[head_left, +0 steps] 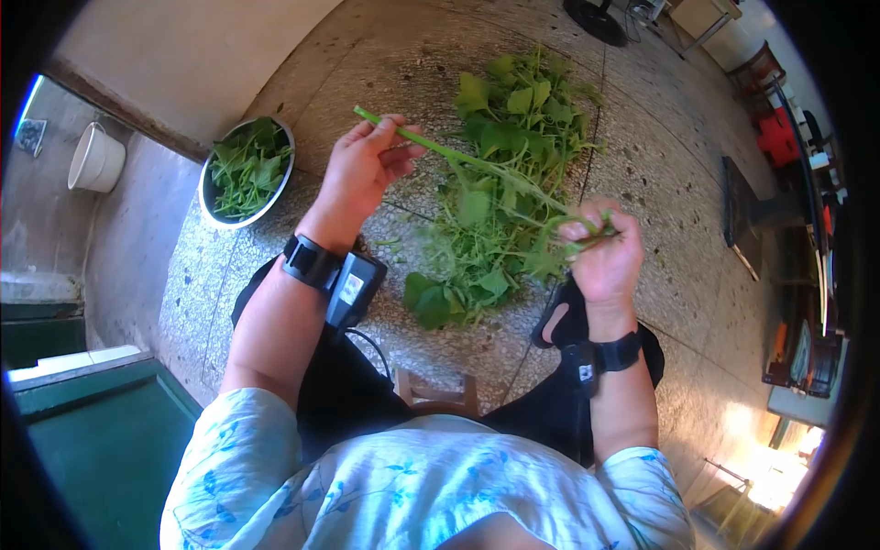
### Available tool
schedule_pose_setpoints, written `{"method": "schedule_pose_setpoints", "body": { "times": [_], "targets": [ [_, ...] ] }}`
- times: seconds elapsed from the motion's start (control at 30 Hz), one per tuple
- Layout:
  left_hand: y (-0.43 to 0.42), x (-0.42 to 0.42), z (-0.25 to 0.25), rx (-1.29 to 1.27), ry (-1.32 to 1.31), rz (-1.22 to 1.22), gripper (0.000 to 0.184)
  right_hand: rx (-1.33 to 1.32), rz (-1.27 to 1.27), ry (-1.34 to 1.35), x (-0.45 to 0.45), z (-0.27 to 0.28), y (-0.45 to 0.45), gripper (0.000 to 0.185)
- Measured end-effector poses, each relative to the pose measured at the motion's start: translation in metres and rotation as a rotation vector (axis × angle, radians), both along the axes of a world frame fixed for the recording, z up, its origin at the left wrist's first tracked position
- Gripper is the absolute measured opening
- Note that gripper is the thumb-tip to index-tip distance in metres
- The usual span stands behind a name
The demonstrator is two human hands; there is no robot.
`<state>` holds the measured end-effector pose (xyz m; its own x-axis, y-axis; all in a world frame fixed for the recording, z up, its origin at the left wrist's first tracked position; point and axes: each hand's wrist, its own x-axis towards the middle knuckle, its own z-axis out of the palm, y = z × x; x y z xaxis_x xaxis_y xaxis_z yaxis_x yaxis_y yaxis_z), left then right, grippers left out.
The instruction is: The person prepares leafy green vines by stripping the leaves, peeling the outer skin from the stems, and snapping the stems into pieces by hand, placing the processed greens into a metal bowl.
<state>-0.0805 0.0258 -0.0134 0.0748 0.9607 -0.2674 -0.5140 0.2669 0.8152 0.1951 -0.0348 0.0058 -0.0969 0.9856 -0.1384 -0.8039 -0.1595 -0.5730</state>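
Note:
A long green vine stem (477,163) stretches between my two hands above the floor. Near its thick cut end, my left hand (368,156) pinches the stem between thumb and fingers. My right hand (605,247) is closed round the thinner, curling end of the same vine. Below and beyond the stem, a loose pile of leafy green vines (527,115) lies spread on the floor. To the left of my left hand stands a metal bowl (203,197) holding picked leaves and stems (247,174).
A white bucket (96,158) stands at the far left. The speckled stone floor (678,183) surrounds the pile. A green door panel (110,449) is at lower left. Between my legs shows a wooden stool (440,392). A dark stand base (596,20) and furniture line the far and right sides.

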Motion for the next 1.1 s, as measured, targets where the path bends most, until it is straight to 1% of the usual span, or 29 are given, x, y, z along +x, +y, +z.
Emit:
{"method": "schedule_pose_setpoints", "body": {
  "times": [0.03, 0.07, 0.1, 0.13, 0.2, 0.27, 0.33, 0.4, 0.43, 0.47, 0.5, 0.53, 0.63, 0.7, 0.73, 0.8, 0.83, 0.9, 0.93, 1.0, 1.03, 1.07, 1.1],
  "targets": [
    [0.003, -0.011, -0.004, 0.025, -0.014, 0.007, 0.021, 0.000, 0.007, 0.004, 0.005, 0.001, 0.000, 0.008],
    [0.005, -0.020, -0.004, 0.025, -0.010, 0.013, 0.021, -0.001, -0.040, -0.012, 0.010, 0.004, 0.000, 0.008],
    [0.006, -0.027, -0.003, 0.043, -0.016, 0.068, 0.021, -0.002, -0.086, -0.028, 0.015, 0.005, 0.000, 0.009],
    [0.007, -0.035, -0.002, 0.062, -0.022, 0.124, 0.021, -0.001, -0.081, -0.024, 0.019, 0.004, 0.001, 0.009],
    [0.010, -0.049, -0.001, 0.058, -0.014, 0.151, 0.023, -0.034, -0.206, -0.062, 0.029, 0.000, 0.003, 0.009],
    [0.011, -0.059, 0.002, 0.050, 0.002, 0.279, 0.024, -0.040, -0.211, -0.009, 0.041, -0.015, 0.006, 0.007],
    [0.011, -0.067, 0.003, 0.054, 0.008, 0.285, 0.025, -0.200, -0.238, -0.016, 0.041, -0.031, 0.007, 0.006],
    [0.013, -0.069, 0.005, 0.079, 0.007, 0.323, 0.024, -0.192, -0.068, -0.276, 0.015, -0.052, -0.004, 0.010],
    [0.013, -0.068, 0.008, 0.083, 0.007, 0.320, 0.024, -0.238, 0.010, -0.403, 0.000, -0.065, -0.011, 0.009],
    [0.011, -0.066, 0.012, 0.092, 0.013, 0.315, 0.025, -0.140, 0.282, -0.814, -0.013, -0.070, -0.018, 0.011],
    [0.010, -0.064, 0.015, 0.100, 0.017, 0.308, 0.026, 0.188, 0.489, -1.323, -0.024, -0.077, -0.024, 0.016],
    [0.010, -0.062, 0.016, 0.102, 0.015, 0.303, 0.026, 0.744, 0.280, -1.786, -0.033, -0.088, -0.036, 0.016],
    [0.009, -0.054, 0.020, 0.122, 0.016, 0.259, 0.026, 0.729, 0.345, -1.830, -0.046, -0.050, -0.038, 0.018],
    [0.007, -0.049, 0.023, 0.161, 0.099, 0.152, 0.025, 0.422, 0.374, -1.615, -0.042, -0.024, -0.013, 0.025],
    [0.006, -0.046, 0.022, 0.161, 0.090, 0.142, 0.025, 0.460, 0.193, -1.598, -0.039, -0.019, -0.004, 0.031],
    [0.004, -0.041, 0.021, 0.188, 0.061, 0.035, 0.025, 0.559, -0.183, -1.534, -0.042, -0.023, 0.010, 0.029],
    [0.003, -0.038, 0.021, 0.190, 0.059, 0.030, 0.025, 0.557, -0.188, -1.537, -0.046, -0.025, 0.011, 0.029],
    [0.001, -0.035, 0.022, 0.153, -0.048, -0.010, 0.022, 0.126, 0.197, -0.922, -0.053, -0.028, 0.012, 0.027],
    [0.002, -0.036, 0.023, 0.157, -0.044, -0.006, 0.022, 0.132, 0.198, -0.918, -0.055, -0.029, 0.012, 0.027],
    [0.003, -0.041, 0.021, 0.174, 0.003, 0.017, 0.023, 0.044, 0.443, -0.720, -0.056, -0.033, 0.007, 0.024],
    [0.005, -0.045, 0.019, 0.173, 0.008, 0.029, 0.023, 0.117, 0.388, -0.790, -0.057, -0.035, 0.006, 0.021],
    [0.008, -0.050, 0.016, 0.179, 0.004, 0.051, 0.022, 0.123, 0.402, -0.784, -0.055, -0.034, 0.005, 0.021],
    [0.009, -0.055, 0.015, 0.186, 0.001, 0.075, 0.021, 0.103, 0.387, -0.875, -0.051, -0.031, 0.003, 0.020]
  ]
}}
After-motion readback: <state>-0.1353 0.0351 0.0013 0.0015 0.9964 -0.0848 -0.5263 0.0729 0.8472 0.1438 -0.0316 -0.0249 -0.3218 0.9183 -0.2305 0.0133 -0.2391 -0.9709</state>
